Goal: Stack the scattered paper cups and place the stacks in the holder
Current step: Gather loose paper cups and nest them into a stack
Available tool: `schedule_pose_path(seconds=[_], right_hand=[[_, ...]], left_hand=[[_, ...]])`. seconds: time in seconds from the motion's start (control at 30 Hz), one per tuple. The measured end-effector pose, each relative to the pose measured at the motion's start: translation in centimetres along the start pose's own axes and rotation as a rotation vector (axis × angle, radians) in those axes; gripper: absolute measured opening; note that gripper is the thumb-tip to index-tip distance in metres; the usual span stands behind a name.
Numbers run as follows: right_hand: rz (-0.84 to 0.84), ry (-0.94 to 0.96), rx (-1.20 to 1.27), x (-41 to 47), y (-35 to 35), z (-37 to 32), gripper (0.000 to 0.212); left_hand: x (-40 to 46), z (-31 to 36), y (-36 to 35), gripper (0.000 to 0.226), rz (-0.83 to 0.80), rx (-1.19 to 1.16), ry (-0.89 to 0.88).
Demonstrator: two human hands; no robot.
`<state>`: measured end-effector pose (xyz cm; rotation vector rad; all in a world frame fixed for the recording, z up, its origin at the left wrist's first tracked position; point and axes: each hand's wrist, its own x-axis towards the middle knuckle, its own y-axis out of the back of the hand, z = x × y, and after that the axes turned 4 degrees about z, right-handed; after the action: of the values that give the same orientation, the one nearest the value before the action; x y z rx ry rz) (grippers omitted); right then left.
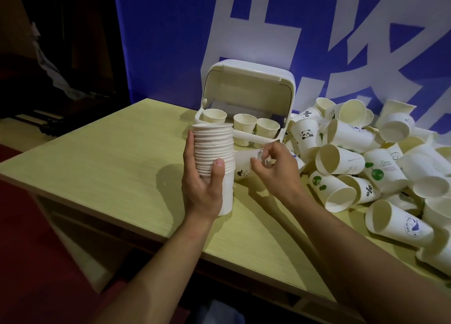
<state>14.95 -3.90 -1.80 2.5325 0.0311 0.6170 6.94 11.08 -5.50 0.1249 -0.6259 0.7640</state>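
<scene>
Left hand [203, 179] grip curled round the cup stack [214, 148]; right hand [273, 164] pinching a single cup [244, 165]

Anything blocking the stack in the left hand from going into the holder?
The holder has its lid up. Three cup stacks already stand in it, and its front bar crosses low before them. A free slot can't be seen. The left hand holds the stack just in front.

A tall upright stack of nested white paper cups [214, 157] is standing off the table. Loose white printed paper cups [366, 157] are lying heaped at right. The white plastic lidded holder [246, 89] is sitting open, holding three stacks.
</scene>
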Motion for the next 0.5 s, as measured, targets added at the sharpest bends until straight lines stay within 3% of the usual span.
schedule_pose_path(seconds=[0.07,0.17,0.3,0.37,0.5], right_hand=[[-0.059,-0.044,-0.068,-0.5,0.9,0.1,0.038],[-0.294,-0.15,-0.15,-0.7,2.4,-0.1,0.079],[-0.572,-0.24,-0.278,0.0,4.1,-0.4,0.08],[-0.504,-0.205,-0.222,0.5,4.7,-0.5,0.078],[0.081,0.042,0.175,0.6,5.9,-2.1,0.084]], left_hand=[[0.0,0.0,0.0,0.07,-0.016,-0.013,0.006],[-0.1,0.2,-0.1,0.07,-0.062,-0.028,-0.007],[-0.3,0.4,-0.1,0.07,-0.09,-0.075,-0.023],[-0.3,0.7,0.0,0.07,-0.111,-0.121,-0.022],[0.0,0.8,0.5,0.075,-0.277,-0.134,-0.076]])
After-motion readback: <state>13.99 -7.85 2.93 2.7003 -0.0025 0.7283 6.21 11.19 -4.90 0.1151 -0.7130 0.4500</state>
